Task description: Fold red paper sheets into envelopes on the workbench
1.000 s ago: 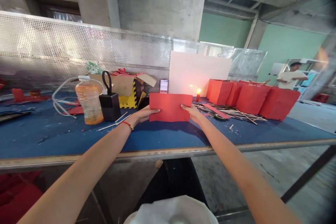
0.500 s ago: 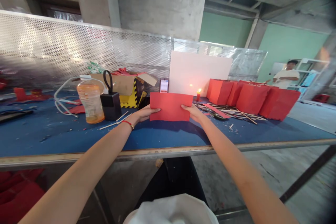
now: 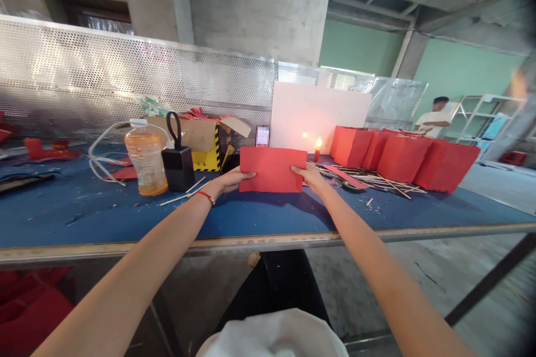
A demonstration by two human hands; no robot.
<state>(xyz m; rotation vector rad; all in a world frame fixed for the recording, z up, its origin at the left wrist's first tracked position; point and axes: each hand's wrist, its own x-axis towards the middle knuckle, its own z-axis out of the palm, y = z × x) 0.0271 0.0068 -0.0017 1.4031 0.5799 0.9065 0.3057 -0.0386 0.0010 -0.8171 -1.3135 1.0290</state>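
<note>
I hold a flat red paper piece point(image 3: 272, 169) upright above the blue tabletop point(image 3: 259, 215), out at arm's length. My left hand point(image 3: 230, 181) pinches its left lower edge, with a red bracelet on that wrist. Its right edge is gripped by my right hand point(image 3: 309, 175). A lit candle point(image 3: 317, 148) burns just behind the paper's right corner, in front of a white board point(image 3: 318, 114).
On the left stand an orange drink bottle point(image 3: 146, 160), a black holder with scissors point(image 3: 178, 163) and a cardboard box point(image 3: 201, 139). A row of red paper bags point(image 3: 402, 157) and loose sticks point(image 3: 368, 179) lie to the right. A person point(image 3: 435, 117) stands far right.
The red paper and both hands stay almost still. The person in the background has shifted to the left.
</note>
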